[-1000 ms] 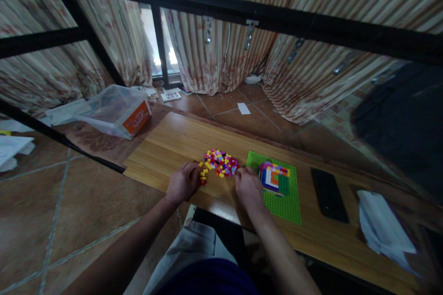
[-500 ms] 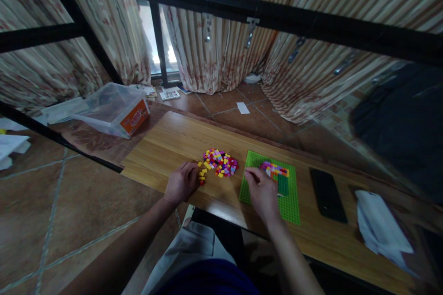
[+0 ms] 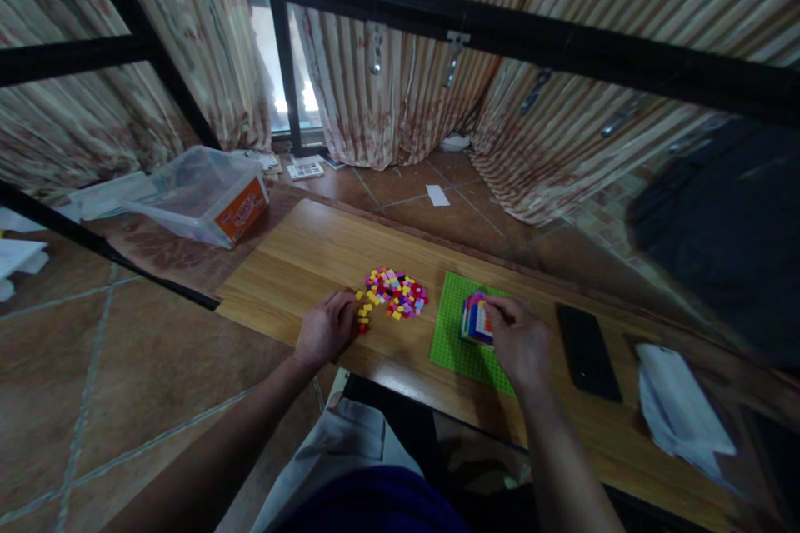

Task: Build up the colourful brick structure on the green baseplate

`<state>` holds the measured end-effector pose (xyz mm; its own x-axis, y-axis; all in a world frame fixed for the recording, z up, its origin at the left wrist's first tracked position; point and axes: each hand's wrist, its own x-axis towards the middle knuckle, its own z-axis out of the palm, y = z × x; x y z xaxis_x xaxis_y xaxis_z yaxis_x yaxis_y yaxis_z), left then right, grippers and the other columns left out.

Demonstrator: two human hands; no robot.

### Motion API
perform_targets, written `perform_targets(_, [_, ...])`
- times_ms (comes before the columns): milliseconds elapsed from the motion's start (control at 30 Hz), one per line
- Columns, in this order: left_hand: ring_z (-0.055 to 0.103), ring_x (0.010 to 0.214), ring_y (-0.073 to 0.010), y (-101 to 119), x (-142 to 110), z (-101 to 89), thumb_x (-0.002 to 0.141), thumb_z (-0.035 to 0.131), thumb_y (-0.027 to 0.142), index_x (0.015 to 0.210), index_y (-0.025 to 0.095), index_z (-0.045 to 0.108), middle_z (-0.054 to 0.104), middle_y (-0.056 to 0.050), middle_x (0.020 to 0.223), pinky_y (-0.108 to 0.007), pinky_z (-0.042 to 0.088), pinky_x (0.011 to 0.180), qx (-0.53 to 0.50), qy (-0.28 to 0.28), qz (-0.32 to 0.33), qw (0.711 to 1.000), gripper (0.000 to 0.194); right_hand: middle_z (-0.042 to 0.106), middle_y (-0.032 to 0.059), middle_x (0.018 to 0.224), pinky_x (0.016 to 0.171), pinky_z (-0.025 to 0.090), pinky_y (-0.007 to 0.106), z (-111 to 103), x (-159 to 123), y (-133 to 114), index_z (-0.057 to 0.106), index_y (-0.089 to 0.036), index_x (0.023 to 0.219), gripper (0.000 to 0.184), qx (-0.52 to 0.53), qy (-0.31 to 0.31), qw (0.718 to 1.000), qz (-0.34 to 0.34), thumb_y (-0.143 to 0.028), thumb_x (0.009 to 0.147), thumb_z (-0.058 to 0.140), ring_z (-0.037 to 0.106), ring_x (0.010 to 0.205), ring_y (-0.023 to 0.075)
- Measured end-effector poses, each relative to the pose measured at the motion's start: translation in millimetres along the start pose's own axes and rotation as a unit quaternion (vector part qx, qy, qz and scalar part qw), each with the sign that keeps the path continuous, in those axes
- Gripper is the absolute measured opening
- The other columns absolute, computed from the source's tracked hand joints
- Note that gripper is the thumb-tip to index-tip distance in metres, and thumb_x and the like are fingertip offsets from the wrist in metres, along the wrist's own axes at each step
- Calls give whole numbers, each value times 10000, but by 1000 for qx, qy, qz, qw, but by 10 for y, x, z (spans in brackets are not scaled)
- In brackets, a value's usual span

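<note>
the right hand (image 3: 518,337), the nearer, pinched over the brick model (image 3: 473,325), on what i couldn't tell. the model extended leftward, towards the far edge of the green board (image 3: 445,337). the left hand (image 3: 323,327) curled beside yellow bricks (image 3: 364,319), grip unclear. earlier, the right hovered by the board's left edge.

The right hand (image 3: 522,341) hides the right part of the build (image 3: 475,326) and plate (image 3: 451,343); whether the left hand (image 3: 325,331) holds anything is unclear. The right edge crops a dark shape (image 3: 718,241).
</note>
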<state>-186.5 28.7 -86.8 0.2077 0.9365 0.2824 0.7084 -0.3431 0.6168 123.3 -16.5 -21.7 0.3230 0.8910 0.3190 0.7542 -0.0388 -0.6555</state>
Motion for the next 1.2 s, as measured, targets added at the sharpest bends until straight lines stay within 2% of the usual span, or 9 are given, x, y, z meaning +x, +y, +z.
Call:
perform_targets(167, [651, 874, -179, -19, -4, 8, 949, 438, 278, 950, 218, 629, 684, -42, 943, -286, 494, 778, 3, -9, -6, 1000, 201, 700, 105, 914, 784, 450, 363, 99, 49, 15, 731, -178, 874, 394, -94, -45, 993, -52, -404, 924, 412, 619, 833, 228])
perform_targets(333, [652, 888, -177, -25, -19, 10, 956, 433, 290, 960, 221, 627, 686, -42, 962, -285, 495, 787, 2, -8, -9, 1000, 206, 665, 99, 879, 794, 428, 369, 152, 65, 70, 731, -183, 861, 410, -133, -47, 987, -73, -395, 939, 388, 583, 843, 233])
perform_targets(567, [652, 869, -177, -16, -14, -2, 951, 433, 285, 947, 219, 635, 687, -47, 941, -286, 507, 775, 3, -9, -9, 1000, 213, 638, 77, 886, 825, 419, 371, 154, 129, 103, 721, -204, 839, 320, -115, -11, 993, -36, -432, 877, 500, 561, 881, 234])
perform_targets(667, [653, 871, -175, -27, -12, 9, 955, 428, 286, 948, 219, 636, 687, -48, 940, -285, 507, 778, 1, -8, -8, 1000, 219, 651, 99, 976, 903, 406, 410, 166, 156, 132, 718, -195, 926, 331, -122, 19, 992, -19, -458, 842, 536, 546, 975, 257])
perform_targets(767, [653, 868, -176, -28, -10, 15, 951, 438, 286, 956, 219, 635, 689, -46, 946, -288, 505, 781, -2, -7, -9, 1000, 208, 670, 122, 1061, 963, 385, 453, 185, 168, 182, 714, -187, 995, 373, -118, 16, 993, -11, -475, 822, 552, 547, 1043, 271])
perform_targets(867, [652, 865, -179, -18, -4, 4, 946, 445, 285, 951, 220, 632, 687, -45, 941, -291, 505, 784, -1, -6, -10, 1000, 198, 708, 101, 975, 931, 420, 454, 209, 174, 240, 727, -198, 960, 365, -86, -7, 996, 19, -488, 805, 568, 600, 954, 257])
perform_targets(967, [651, 845, -173, -8, 0, -12, 946, 439, 275, 944, 220, 626, 683, -39, 919, -288, 504, 777, 0, -5, -6, 1000, 196, 721, 70, 829, 805, 482, 406, 238, 192, 288, 745, -207, 917, 355, -31, -23, 997, 72, -497, 764, 608, 636, 798, 233])
perform_targets(1200, [659, 861, -173, -25, -8, -10, 952, 439, 293, 943, 230, 623, 685, -40, 929, -285, 508, 773, 5, -5, -1, 1000, 195, 729, 48, 712, 676, 507, 365, 314, 267, 345, 762, -214, 830, 296, 29, -14, 991, 127, -439, 665, 660, 648, 647, 211])
